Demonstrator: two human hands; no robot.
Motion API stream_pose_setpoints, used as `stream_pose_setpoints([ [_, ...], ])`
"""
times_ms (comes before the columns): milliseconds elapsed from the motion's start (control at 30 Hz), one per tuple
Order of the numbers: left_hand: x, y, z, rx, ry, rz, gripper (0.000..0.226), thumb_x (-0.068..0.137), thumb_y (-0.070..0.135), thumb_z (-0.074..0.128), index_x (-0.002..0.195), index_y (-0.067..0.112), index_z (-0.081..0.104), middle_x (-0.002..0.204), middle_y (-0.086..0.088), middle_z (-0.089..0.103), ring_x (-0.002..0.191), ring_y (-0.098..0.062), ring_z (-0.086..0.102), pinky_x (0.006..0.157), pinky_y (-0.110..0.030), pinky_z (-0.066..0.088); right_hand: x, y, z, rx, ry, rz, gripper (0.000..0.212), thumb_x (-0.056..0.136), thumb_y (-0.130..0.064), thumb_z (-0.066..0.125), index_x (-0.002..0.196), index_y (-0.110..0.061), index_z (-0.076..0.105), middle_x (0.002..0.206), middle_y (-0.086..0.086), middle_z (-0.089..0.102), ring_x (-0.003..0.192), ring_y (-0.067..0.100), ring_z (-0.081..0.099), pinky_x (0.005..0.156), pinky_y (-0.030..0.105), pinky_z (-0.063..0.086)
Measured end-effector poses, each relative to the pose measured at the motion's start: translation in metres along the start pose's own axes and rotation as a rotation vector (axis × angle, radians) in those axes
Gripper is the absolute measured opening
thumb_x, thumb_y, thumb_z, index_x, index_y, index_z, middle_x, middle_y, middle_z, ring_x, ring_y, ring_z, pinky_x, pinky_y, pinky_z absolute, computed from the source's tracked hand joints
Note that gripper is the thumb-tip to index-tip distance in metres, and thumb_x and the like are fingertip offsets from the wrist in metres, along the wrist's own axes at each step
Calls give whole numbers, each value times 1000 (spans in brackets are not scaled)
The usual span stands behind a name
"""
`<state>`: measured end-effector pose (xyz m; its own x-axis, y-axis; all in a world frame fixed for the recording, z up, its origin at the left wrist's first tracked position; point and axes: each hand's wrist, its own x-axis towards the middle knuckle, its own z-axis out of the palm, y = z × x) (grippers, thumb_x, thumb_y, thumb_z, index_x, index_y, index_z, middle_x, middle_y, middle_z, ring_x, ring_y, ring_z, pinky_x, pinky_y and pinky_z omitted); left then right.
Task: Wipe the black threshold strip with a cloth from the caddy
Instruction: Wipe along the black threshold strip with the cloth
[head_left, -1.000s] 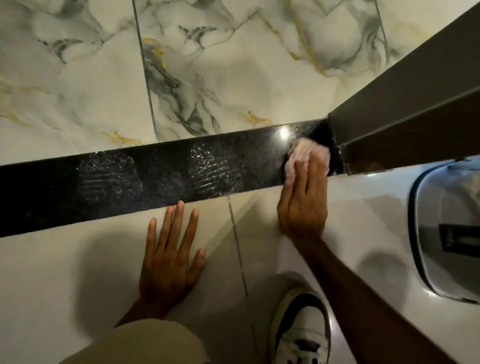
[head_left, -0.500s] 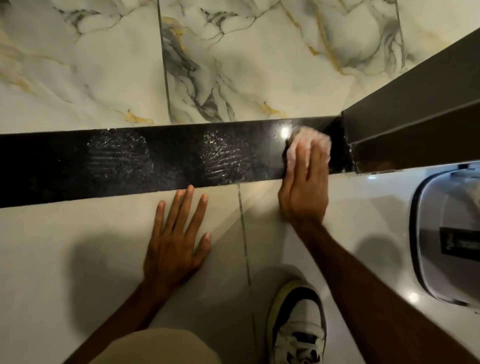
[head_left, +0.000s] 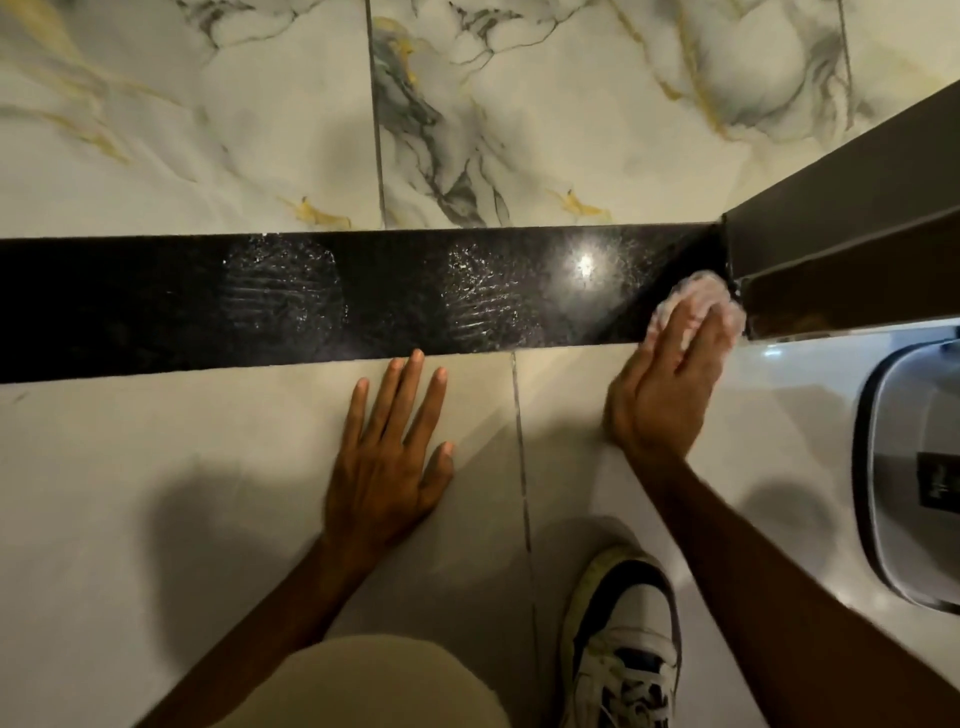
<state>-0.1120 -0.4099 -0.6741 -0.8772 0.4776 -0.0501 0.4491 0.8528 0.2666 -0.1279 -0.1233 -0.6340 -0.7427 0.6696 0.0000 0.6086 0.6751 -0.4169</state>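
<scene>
The right hand (head_left: 670, 395) lays straight fingers over the pale cloth (head_left: 696, 288), pressing it onto the right end of the black threshold strip (head_left: 130, 312). Just past those fingertips a dark door frame (head_left: 841, 244) closes off the strip's end, touching the cloth. A grey-rimmed container (head_left: 878, 467) sits to their right. The left hand (head_left: 389, 467) rests flat on the floor tile (head_left: 156, 467), fingers spread and holding nothing, with its fingertips at the strip's near edge. Smeared patches (head_left: 280, 291) lie just beyond them.

Dim light, glare on strip (head_left: 363, 301)
</scene>
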Motion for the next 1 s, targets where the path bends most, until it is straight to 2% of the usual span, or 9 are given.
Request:
stream_pose_setpoints([
  [67,0,-2,3,4,26,-1,76,108,46,38,174,14,19,183,-15,14,171,-32,12,139,-56,9,26,-36,16,259,6,83,71,112,-53,43,171,-17,25,175,18,32,161,36,37,127,60,41],
  [133,-2,-3,6,6,39,-9,77,108,46,37,174,13,16,184,-15,13,171,-31,10,140,-53,5,32,-77,34,266,-54,-50,74,107,-65,39,170,-28,27,172,12,39,152,28,51,109,53,60],
  [233,-4,-3,8,10,43,-52,78,107,45,38,174,12,15,184,-15,12,171,-30,9,140,-52,4,-2,-103,58,-61,-222,-612,62,117,-41,33,173,-18,19,182,16,11,169,35,16,133,55,35],
  [300,-4,-2,3,14,49,-103,78,107,43,39,174,10,17,183,-17,14,171,-32,11,140,-52,6,-38,-92,56,-63,-231,-721,58,117,-32,42,170,-12,30,180,19,19,170,34,14,140,50,19],
  [467,-1,4,-6,-9,47,-162,77,106,41,43,172,7,22,182,-18,17,170,-34,16,138,-56,15,-67,-41,26,-170,-78,-497,59,115,-25,50,168,-9,30,176,22,28,166,39,24,127,57,44],
  [633,-1,0,3,-18,88,-147,77,107,44,39,173,9,19,183,-16,16,171,-31,12,140,-51,9,-9,-105,60,-147,-35,-254,64,117,-36,34,172,-7,18,180,23,13,169,39,11,140,54,16],
  [733,-2,-1,5,-21,97,-180,75,108,43,39,172,7,22,182,-18,19,170,-32,14,140,-51,9,-13,-142,81,-118,-175,-504,63,117,-39,32,173,-14,16,182,18,8,170,34,6,140,44,0],
  [833,-16,-7,-2,-3,59,-224,74,109,44,38,171,5,26,181,-19,21,169,-34,17,138,-54,15,-52,-117,67,-130,-277,-804,61,118,-34,35,172,-12,19,182,16,11,171,31,7,141,49,13],
  [1000,-65,-37,-13,31,36,-212,70,111,46,29,171,10,28,181,-15,22,168,-35,23,137,-57,16,-70,-51,31,-237,-91,-543,56,116,-26,48,166,-5,36,176,23,29,166,39,25,133,54,35],
])
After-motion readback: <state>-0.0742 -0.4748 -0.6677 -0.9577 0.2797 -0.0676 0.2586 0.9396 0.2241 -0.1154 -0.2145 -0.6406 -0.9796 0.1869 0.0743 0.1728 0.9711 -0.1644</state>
